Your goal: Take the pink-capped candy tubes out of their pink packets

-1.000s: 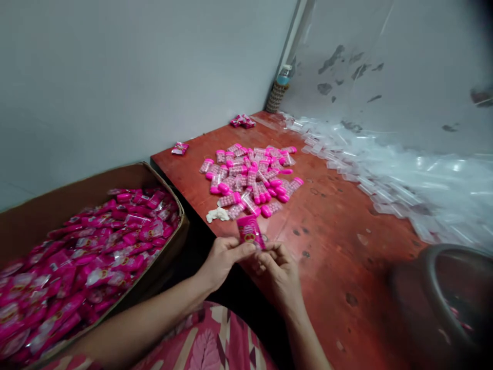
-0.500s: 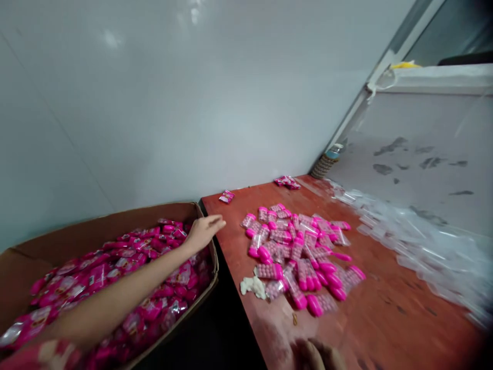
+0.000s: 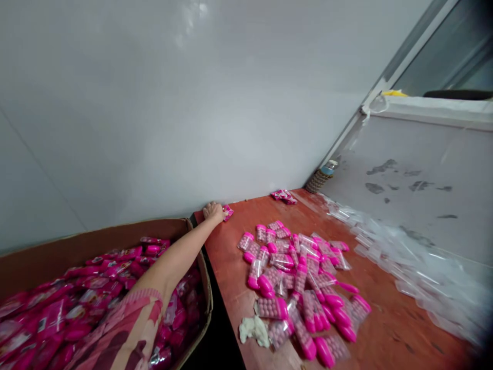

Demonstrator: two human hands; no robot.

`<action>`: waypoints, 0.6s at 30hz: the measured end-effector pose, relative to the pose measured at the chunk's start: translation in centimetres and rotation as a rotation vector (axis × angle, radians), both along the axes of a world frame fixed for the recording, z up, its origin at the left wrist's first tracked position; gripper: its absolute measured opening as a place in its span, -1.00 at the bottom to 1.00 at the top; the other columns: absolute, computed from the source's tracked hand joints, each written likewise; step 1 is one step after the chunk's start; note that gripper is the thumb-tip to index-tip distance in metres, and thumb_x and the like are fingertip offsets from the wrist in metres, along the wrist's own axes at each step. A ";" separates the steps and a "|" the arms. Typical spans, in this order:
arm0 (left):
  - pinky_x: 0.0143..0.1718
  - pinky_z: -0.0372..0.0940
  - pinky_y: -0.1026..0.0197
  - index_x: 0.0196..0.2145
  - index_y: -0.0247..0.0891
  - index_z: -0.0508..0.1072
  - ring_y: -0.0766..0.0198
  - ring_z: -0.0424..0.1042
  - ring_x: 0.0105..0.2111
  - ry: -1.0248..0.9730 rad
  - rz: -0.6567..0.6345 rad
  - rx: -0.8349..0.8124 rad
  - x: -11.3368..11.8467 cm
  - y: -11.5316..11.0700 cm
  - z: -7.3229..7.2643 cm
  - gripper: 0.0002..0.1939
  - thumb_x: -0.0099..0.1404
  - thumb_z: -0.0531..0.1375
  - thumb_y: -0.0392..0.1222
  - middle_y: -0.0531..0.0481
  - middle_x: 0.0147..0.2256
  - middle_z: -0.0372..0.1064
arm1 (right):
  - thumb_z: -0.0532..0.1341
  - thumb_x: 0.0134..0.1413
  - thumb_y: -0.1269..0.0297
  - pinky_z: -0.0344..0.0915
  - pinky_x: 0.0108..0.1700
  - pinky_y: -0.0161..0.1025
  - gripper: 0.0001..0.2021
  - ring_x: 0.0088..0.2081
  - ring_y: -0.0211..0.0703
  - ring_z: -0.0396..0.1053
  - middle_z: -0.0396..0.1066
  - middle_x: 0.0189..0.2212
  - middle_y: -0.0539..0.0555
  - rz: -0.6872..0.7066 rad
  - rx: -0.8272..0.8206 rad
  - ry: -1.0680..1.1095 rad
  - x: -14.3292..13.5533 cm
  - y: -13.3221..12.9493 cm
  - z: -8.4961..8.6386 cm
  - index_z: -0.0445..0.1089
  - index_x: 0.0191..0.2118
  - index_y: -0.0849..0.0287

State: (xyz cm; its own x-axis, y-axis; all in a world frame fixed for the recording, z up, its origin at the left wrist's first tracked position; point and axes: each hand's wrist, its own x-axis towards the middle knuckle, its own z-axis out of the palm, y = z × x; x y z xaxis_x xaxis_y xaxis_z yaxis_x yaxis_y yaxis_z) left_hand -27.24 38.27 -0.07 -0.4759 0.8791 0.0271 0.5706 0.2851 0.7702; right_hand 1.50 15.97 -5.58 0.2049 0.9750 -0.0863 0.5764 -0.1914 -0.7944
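My left hand (image 3: 214, 211) stretches over the carton to the far left corner of the red table, close against the wall. Its fingers are bent at the left edge of a small shiny pink packet (image 3: 228, 213), and they look closed on it, though part of the grip is hidden. Right of it, a heap of small clear containers with pink caps (image 3: 298, 272), filled with pink balls, lies spread on the red table (image 3: 227, 277). My right hand is out of view.
Left of the table stands an open carton (image 3: 210, 303) full of shiny pink packets (image 3: 92, 288). More pink packets (image 3: 284, 196) lie by the wall. Clear plastic pieces (image 3: 408, 262) cover the right side. A bottle (image 3: 322, 176) stands in the back corner; a white lump (image 3: 254, 330) lies in front.
My left hand has moved from above the carton's edge to the pink packet at the corner. My right hand has left the bottom of the view. The view has tilted up slightly.
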 end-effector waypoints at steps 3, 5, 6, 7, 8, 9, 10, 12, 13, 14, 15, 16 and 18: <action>-0.20 0.14 0.15 -0.41 -0.27 0.38 0.08 0.29 -0.18 -0.144 -0.063 0.083 0.3 -1.3 0.4 -0.75 -0.08 0.27 -0.15 -0.12 -0.30 0.38 | 0.19 -0.34 0.05 0.00 -0.85 -0.22 -0.92 -0.81 0.00 0.25 0.19 -0.89 -0.03 0.014 0.030 0.009 -2.7 1.5 0.4 0.42 -0.56 -0.27; -0.32 0.19 0.22 -0.36 -0.28 0.35 0.20 0.35 -0.33 -0.262 -0.124 0.152 1.1 -2.9 0.9 -0.73 -0.04 0.25 -0.12 -0.06 -0.39 0.38 | 0.18 -0.30 0.04 0.02 -0.84 -0.23 -0.89 -0.79 0.00 0.28 0.19 -0.89 -0.02 0.014 0.056 0.028 -3.6 1.8 1.0 0.44 -0.56 -0.22; -0.38 0.21 0.25 -0.34 -0.29 0.33 0.25 0.35 -0.40 -0.323 -0.159 0.184 1.8 -3.9 1.2 -0.71 -0.01 0.23 -0.10 -0.03 -0.42 0.37 | 0.17 -0.29 0.02 0.03 -0.84 -0.23 -0.88 -0.77 0.01 0.29 0.20 -0.88 -0.02 0.007 0.068 0.035 -3.5 1.6 1.4 0.44 -0.56 -0.21; -0.43 0.21 0.27 -0.31 -0.30 0.32 0.28 0.35 -0.45 -0.381 -0.198 0.210 2.5 -5.1 1.5 -0.69 0.01 0.21 -0.08 -0.02 -0.44 0.37 | 0.17 -0.29 0.01 0.04 -0.84 -0.22 -0.88 -0.76 0.02 0.30 0.22 -0.87 -0.01 0.001 0.082 0.049 -2.9 1.1 1.8 0.43 -0.55 -0.21; -0.47 0.21 0.29 -0.29 -0.30 0.31 0.31 0.35 -0.49 -0.432 -0.239 0.230 3.4 -6.4 1.8 -0.68 0.03 0.19 -0.06 -0.01 -0.45 0.36 | 0.17 -0.29 0.00 0.06 -0.84 -0.21 -0.87 -0.75 0.03 0.31 0.25 -0.84 -0.01 -0.007 0.099 0.067 -2.1 0.4 2.4 0.43 -0.55 -0.21; -0.50 0.21 0.30 -0.28 -0.31 0.31 0.32 0.34 -0.51 -0.482 -0.286 0.243 4.4 -7.8 2.1 -0.66 0.03 0.19 -0.06 -0.01 -0.45 0.36 | 0.18 -0.30 -0.01 0.08 -0.83 -0.21 -0.86 -0.73 0.04 0.33 0.29 -0.81 0.00 -0.018 0.118 0.086 -1.0 -0.6 3.0 0.43 -0.53 -0.20; -0.52 0.21 0.32 -0.28 -0.32 0.32 0.33 0.34 -0.53 -0.528 -0.337 0.252 5.4 -9.2 2.5 -0.65 0.01 0.20 -0.06 -0.01 -0.45 0.36 | 0.19 -0.31 -0.02 0.11 -0.81 -0.20 -0.84 -0.70 0.04 0.35 0.34 -0.76 0.01 -0.029 0.141 0.111 0.3 -1.6 3.7 0.43 -0.50 -0.19; -0.54 0.18 0.35 -0.26 -0.32 0.36 0.36 0.31 -0.55 -0.716 -0.518 0.252 7.5 -12.3 3.5 -0.62 -0.03 0.24 -0.07 0.00 -0.46 0.36 | 0.21 -0.30 -0.03 0.22 -0.72 -0.20 -0.75 -0.61 0.03 0.39 0.42 -0.63 0.03 -0.060 0.181 0.159 2.4 -3.5 5.5 0.44 -0.40 -0.11; -0.56 0.16 0.36 -0.27 -0.32 0.39 0.37 0.28 -0.58 -0.788 -0.610 0.234 8.5 -13.9 4.0 -0.61 -0.06 0.26 -0.09 0.01 -0.49 0.34 | 0.22 -0.28 -0.02 0.28 -0.65 -0.20 -0.69 -0.56 0.01 0.41 0.45 -0.55 0.05 -0.065 0.201 0.191 3.0 -4.1 6.5 0.43 -0.33 -0.06; -0.56 0.14 0.36 -0.30 -0.33 0.43 0.37 0.26 -0.58 -0.782 -0.703 0.212 9.5 -15.5 4.6 -0.65 -0.07 0.27 -0.11 0.03 -0.52 0.33 | 0.22 -0.26 -0.01 0.32 -0.57 -0.21 -0.64 -0.49 -0.01 0.42 0.47 -0.46 0.07 -0.050 0.224 0.244 3.4 -4.4 7.6 0.41 -0.26 -0.01; -0.55 0.12 0.36 -0.35 -0.33 0.46 0.38 0.25 -0.58 -0.749 -0.777 0.181 10.5 -17.0 5.1 -0.69 -0.08 0.28 -0.12 0.03 -0.54 0.32 | 0.24 -0.25 0.01 0.34 -0.50 -0.22 -0.60 -0.43 -0.02 0.42 0.46 -0.37 0.09 -0.011 0.248 0.307 3.4 -4.4 8.7 0.38 -0.20 0.04; -0.54 0.12 0.36 -0.38 -0.33 0.47 0.37 0.24 -0.57 -0.712 -0.830 0.154 11.4 -18.4 5.5 -0.72 -0.07 0.28 -0.12 0.04 -0.54 0.32 | 0.24 -0.23 0.02 0.35 -0.45 -0.23 -0.57 -0.38 -0.03 0.41 0.45 -0.32 0.10 0.040 0.273 0.366 3.2 -4.3 9.6 0.36 -0.16 0.07; -0.49 0.14 0.34 -0.42 -0.32 0.48 0.33 0.26 -0.51 -0.682 -0.906 0.088 13.1 -21.1 6.0 -0.75 -0.08 0.28 -0.12 0.04 -0.53 0.33 | 0.23 -0.18 0.03 0.31 -0.52 -0.27 -0.58 -0.45 -0.10 0.39 0.44 -0.38 0.09 0.147 0.278 0.433 2.7 -4.1 11.1 0.35 -0.16 0.10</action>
